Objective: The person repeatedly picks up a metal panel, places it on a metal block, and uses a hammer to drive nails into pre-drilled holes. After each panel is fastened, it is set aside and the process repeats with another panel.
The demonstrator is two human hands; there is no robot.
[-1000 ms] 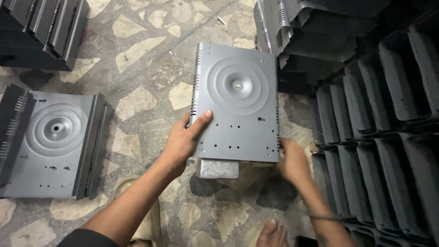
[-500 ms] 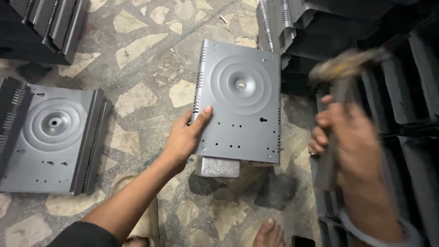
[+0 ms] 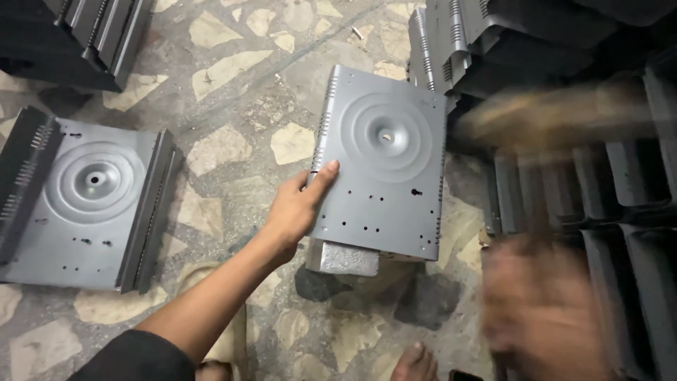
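Observation:
A grey sheet-metal panel (image 3: 384, 162) with a round embossed centre and small holes lies on a small metal block (image 3: 345, 259) on the stone floor. My left hand (image 3: 300, 208) grips the panel's left edge, thumb on top. My right hand (image 3: 543, 310) is a blur at the lower right, closed around the handle of a hammer (image 3: 557, 116). The hammer's brownish upper end smears across the view to the right of the panel, above the stacked parts.
A second identical panel (image 3: 92, 190) lies flat at the left. Dark stacks of panels stand at the top left (image 3: 84, 35) and fill the right side (image 3: 627, 190). My bare foot (image 3: 416, 363) shows at the bottom edge.
My right hand left the panel's lower right corner, rose with the hammer, and now swings in a blur. My left hand and the panel have stayed put.

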